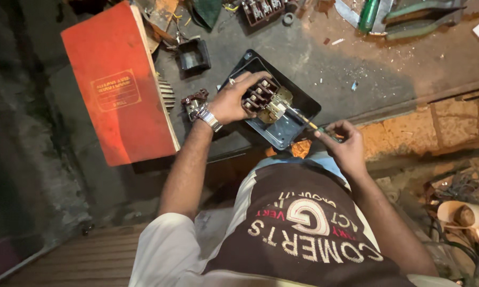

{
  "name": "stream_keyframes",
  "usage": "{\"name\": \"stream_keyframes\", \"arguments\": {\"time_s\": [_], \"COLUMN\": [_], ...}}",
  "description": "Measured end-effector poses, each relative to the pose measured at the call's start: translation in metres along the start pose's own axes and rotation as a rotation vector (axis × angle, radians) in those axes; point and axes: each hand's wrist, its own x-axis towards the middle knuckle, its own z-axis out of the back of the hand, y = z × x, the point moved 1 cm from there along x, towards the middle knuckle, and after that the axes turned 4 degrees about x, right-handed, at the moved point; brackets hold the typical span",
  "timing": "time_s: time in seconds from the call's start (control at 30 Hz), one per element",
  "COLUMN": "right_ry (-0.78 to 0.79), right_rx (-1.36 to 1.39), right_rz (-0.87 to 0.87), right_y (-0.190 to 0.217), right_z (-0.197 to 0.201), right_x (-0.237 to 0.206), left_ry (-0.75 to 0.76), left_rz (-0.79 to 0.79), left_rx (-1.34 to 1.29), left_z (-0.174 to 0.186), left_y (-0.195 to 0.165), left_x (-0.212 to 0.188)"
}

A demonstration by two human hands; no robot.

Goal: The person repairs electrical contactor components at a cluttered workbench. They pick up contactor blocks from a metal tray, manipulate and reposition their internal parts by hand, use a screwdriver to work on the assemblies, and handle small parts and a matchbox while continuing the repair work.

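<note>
Two hands are working over a black tray (pixel 308 101): left hand (pixel 233 101) is gripping a switch block (pixel 261 96), right hand (pixel 344 143) is pinching a screwdriver (pixel 309 124).

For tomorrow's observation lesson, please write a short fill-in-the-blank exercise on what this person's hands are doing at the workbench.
1. The left hand steadies a switch block over a dark metal ____.
2. The right hand holds a ____ against the block.
3. The left wrist bears a metal ____.
4. The big box at the left is ____.

Missing words: tray; screwdriver; watch; red
</note>
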Motion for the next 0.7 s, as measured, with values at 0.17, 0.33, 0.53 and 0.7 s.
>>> {"name": "stream_keyframes", "arguments": {"time_s": [0.17, 0.33, 0.53, 0.7], "right_ry": [-0.066, -0.072, -0.092, -0.116], "right_rx": [0.093, -0.005, 0.263, 0.263], "right_rz": [-0.085, 0.053, -0.031, -0.108], "right_y": [0.013, 0.009, -0.006, -0.004], "right_z": [-0.004, -0.001, 0.037, 0.073], "right_x": [0.003, 0.001, -0.011, -0.038], "left_ry": [-0.005, -0.026, -0.088, -0.123], "left_rz": [0.011, 0.01, 0.022, 0.055], "left_rx": [-0.019, -0.019, 0.049, 0.067], "left_z": [0.001, 0.004, 0.008, 0.011], "left_y": [-0.002, -0.004, 0.0, 0.006], "left_x": [-0.001, -0.001, -0.003, -0.008]}}
